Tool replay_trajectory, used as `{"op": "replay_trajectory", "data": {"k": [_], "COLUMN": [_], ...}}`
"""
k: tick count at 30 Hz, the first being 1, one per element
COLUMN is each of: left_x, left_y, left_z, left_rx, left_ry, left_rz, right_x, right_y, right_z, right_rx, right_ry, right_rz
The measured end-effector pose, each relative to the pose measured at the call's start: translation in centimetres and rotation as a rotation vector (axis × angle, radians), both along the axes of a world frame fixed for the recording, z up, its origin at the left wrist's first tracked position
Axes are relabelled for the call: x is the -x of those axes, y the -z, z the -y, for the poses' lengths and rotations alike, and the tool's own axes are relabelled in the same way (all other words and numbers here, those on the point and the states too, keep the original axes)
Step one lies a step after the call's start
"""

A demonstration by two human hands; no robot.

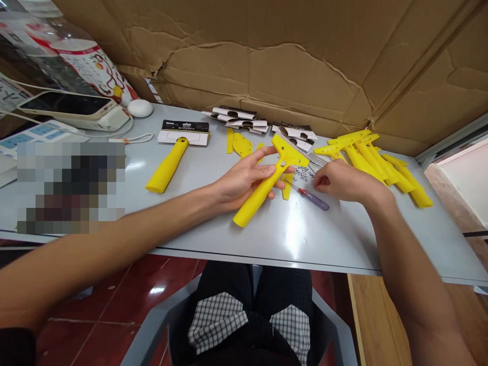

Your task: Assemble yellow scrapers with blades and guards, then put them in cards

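My left hand point(247, 179) is wrapped round a yellow scraper handle point(256, 199) in the middle of the table, its wide head tilted up to the right. My right hand point(335, 180) is at the right of that head, fingers curled, close to some thin metal strips point(315, 161); what its fingers hold, if anything, is hidden. Small silver screws point(301, 174) lie between the hands. A screwdriver point(313, 199) with a purple handle lies just below them. Near my left hand lie flat yellow pieces point(242, 145), partly covered.
Several yellow handles point(366, 157) are piled at the right. A carded scraper point(170, 165) lies left of centre. White and black cards point(244, 120) stand at the back by the cardboard point(267, 66). Phone point(68, 104), white round object point(140, 108) and bottles are at the left.
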State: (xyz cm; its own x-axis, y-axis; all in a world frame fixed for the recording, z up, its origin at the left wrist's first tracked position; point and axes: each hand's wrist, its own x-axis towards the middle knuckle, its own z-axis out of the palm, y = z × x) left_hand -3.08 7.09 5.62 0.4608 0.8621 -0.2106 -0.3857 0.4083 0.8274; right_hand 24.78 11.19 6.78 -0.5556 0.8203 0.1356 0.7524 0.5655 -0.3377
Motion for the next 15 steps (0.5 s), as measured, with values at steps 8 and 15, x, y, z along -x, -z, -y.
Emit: {"op": "replay_trajectory", "data": {"k": [8, 15], "left_x": [-0.2, -0.5], "left_y": [0.8, 1.1], "left_z": [0.3, 0.8], "left_rx": [-0.036, -0.11], "left_ry": [0.083, 0.148], "left_rz": [0.069, 0.057], "right_x": [1.6, 4.6], "right_y": [-2.4, -0.3], "right_z": [0.6, 1.6], "right_rx": [-0.127, -0.08], "right_ry": [-0.014, -0.125], "right_rz": [-0.209, -0.626]}}
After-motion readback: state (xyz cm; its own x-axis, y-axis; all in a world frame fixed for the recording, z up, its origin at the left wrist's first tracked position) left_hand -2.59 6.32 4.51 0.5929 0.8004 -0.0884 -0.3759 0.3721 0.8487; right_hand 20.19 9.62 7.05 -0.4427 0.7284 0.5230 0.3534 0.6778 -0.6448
